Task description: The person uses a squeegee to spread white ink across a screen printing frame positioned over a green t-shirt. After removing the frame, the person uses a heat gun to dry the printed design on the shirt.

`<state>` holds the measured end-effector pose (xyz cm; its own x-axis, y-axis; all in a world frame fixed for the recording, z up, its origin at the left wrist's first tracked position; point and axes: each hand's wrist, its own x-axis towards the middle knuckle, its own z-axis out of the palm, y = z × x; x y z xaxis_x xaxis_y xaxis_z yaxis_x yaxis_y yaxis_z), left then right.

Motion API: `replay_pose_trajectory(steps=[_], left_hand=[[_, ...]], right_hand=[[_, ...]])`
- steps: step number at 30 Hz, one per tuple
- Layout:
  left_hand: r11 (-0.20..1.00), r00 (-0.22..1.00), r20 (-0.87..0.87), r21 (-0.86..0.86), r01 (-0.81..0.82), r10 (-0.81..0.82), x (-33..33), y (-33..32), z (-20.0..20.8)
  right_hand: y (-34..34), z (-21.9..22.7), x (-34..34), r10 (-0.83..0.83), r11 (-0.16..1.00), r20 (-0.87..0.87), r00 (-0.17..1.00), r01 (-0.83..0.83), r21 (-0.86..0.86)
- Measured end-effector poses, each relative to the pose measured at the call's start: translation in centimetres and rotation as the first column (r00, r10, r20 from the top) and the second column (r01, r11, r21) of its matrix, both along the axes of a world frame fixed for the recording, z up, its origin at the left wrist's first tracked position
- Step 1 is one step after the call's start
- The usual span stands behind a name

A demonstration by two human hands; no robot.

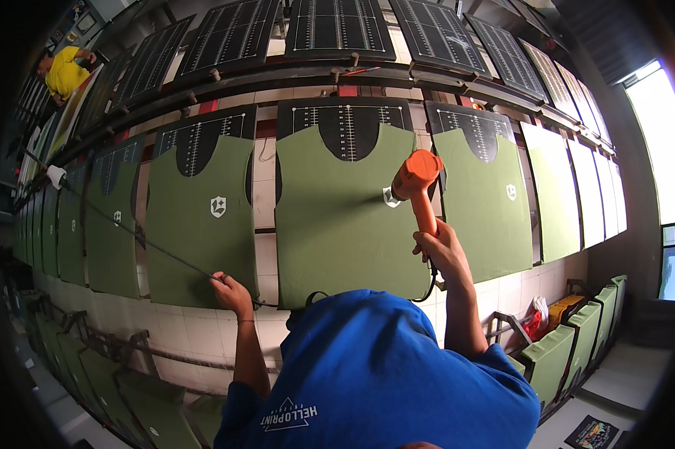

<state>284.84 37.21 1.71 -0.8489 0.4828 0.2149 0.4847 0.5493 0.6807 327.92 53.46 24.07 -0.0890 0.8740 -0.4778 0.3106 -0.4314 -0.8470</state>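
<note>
My right hand (440, 251) grips the handle of an orange heat gun (416, 183). Its head is held close over a small white emblem (390, 197) on the middle green vest panel (337, 224), which lies on a black ruled board (346, 120). My left hand (231, 290) is closed on a thin dark cord (139, 238) at the lower edge of the neighbouring green panel (203, 224). That cord runs up and left to a white piece (55, 176). A black cable (431, 288) hangs from the gun's handle.
Rows of green panels on black boards run left and right, one (483, 202) just right of the gun. More boards (337, 30) sit on a dark rail above. A person in yellow (66, 71) works at the far upper left. Green panels (554, 359) stand at the lower right.
</note>
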Motion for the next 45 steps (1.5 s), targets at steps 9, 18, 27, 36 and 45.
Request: replay_pose_trajectory(steps=[9, 18, 27, 36, 45], left_hand=[[1.000, 0.999, -0.035, -0.004, 0.003, -0.003, 0.0, -0.1, 0.0], [1.000, 0.998, -0.055, -0.014, 0.014, -0.015, 0.3, 0.6, 0.5], [0.998, 0.990, -0.128, -0.003, -0.056, 0.055, -0.2, -0.4, -0.3], [0.997, 0.979, -0.190, -0.025, -0.079, 0.073, -0.2, -0.7, -0.2], [0.997, 0.977, -0.202, 0.006, -0.074, 0.074, 0.0, -0.6, 0.9]], right_hand=[[-0.8, 0.8, 0.1, 0.020, 1.000, -0.011, 1.000, -0.020, -0.015], [-0.7, 0.6, 1.4, 0.015, 0.999, -0.013, 1.000, -0.016, -0.047], [-2.0, 1.2, 0.0, -0.021, 0.995, 0.011, 1.000, 0.020, 0.100], [-2.0, -2.8, 2.8, -0.011, 0.984, -0.108, 0.994, 0.030, 0.175], [-1.8, -1.3, 2.1, -0.031, 0.989, 0.104, 0.994, 0.015, 0.145]])
